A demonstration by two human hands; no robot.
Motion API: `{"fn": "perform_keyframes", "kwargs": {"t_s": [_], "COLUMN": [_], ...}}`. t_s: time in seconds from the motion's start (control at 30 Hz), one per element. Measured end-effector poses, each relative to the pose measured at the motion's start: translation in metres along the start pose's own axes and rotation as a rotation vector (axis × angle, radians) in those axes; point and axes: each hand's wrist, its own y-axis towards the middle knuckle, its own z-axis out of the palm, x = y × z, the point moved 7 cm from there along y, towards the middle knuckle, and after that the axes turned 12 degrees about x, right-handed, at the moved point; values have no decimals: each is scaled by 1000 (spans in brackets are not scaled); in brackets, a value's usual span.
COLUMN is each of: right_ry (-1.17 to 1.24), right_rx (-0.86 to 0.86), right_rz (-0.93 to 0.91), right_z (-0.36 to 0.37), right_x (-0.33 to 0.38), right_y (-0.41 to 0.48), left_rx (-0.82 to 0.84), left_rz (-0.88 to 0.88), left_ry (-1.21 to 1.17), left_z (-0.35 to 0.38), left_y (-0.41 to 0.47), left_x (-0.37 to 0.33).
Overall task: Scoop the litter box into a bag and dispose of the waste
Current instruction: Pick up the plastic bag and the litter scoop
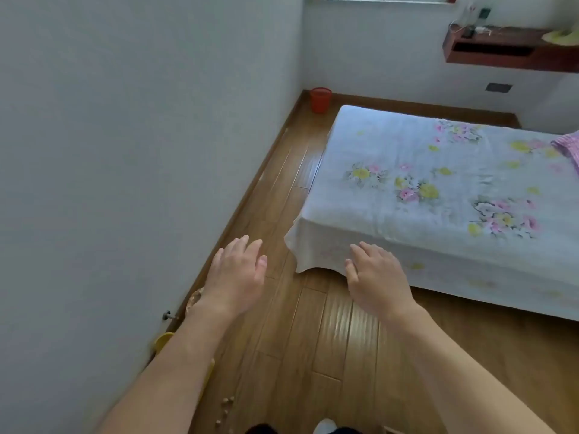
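Left hand (236, 270) and right hand (377, 278): both out palm down over the brown wooden plank floor (313, 355), fingers straight, loosely spread, gripping nothing. Yellow plastic object (163, 339) against the white wall (125, 151), mostly hidden under the left forearm; cannot tell if it is the litter box. Small brown pellets (227, 402) scattered near it. Red plastic bucket (320, 100) in the far corner, well apart. Bed with floral white sheet (438, 183) at right.
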Motion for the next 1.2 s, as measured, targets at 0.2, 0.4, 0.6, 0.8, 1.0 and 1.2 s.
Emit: {"fn": "perform_keyframes", "kwargs": {"t_s": [0.2, 0.4, 0.6, 0.8, 1.0, 1.2], "right_ry": [-13, 9, 64, 122, 152, 174], "right_rx": [4, -22, -93, -114, -150, -134], "right_rz": [14, 114, 287, 428, 517, 622], "right_z": [-14, -32, -58, -81, -102, -135], "right_x": [-24, -52, -97, -160, -252, -351], "right_y": [48, 108, 150, 170, 187, 189], "left_rx": [26, 64, 124, 178, 201, 231], "left_rz": [46, 138, 301, 464, 567, 660], "left_ry": [-12, -16, 51, 123, 188, 269], "left_z": [-6, -13, -26, -21, 2, 20], "left_y": [63, 153, 244, 315, 375, 420], "left_x": [-14, -29, -84, -165, -261, -371]}}
